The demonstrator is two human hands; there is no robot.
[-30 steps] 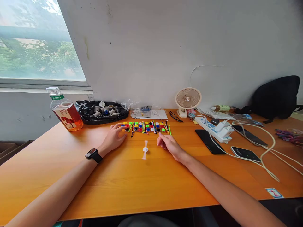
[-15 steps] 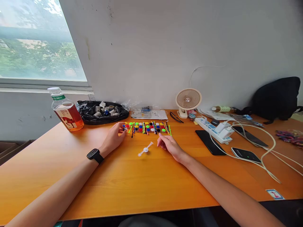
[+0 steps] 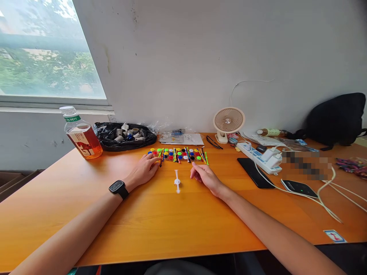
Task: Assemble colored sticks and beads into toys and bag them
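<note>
On the bare tabletop between my two hands spins a small white top [image 3: 177, 182], its two long arms smeared by motion. My left hand [image 3: 145, 169] lies palm down to its left, fingers stretched out and nothing in them. Its fingertips reach the left end of a row of colourful discs [image 3: 171, 157] and thin coloured sticks [image 3: 188, 154]. To the right of the top, my right hand [image 3: 208, 177] rests on its side with fingers loosely curled in and no object visible in them. Neither hand touches the white top.
A tea bottle [image 3: 83, 139] stands at the left beside a black bag [image 3: 124, 137] of grey pieces. Behind the right hand are glasses [image 3: 214, 142] and a small fan [image 3: 228, 122]. A power strip [image 3: 259, 157], cables and a black phone [image 3: 254, 172] lie to the right.
The white top's blurred arms have turned from slanting to nearly upright in view. My left hand has shifted slightly right and flattened, its fingers lower. My right hand stays put.
</note>
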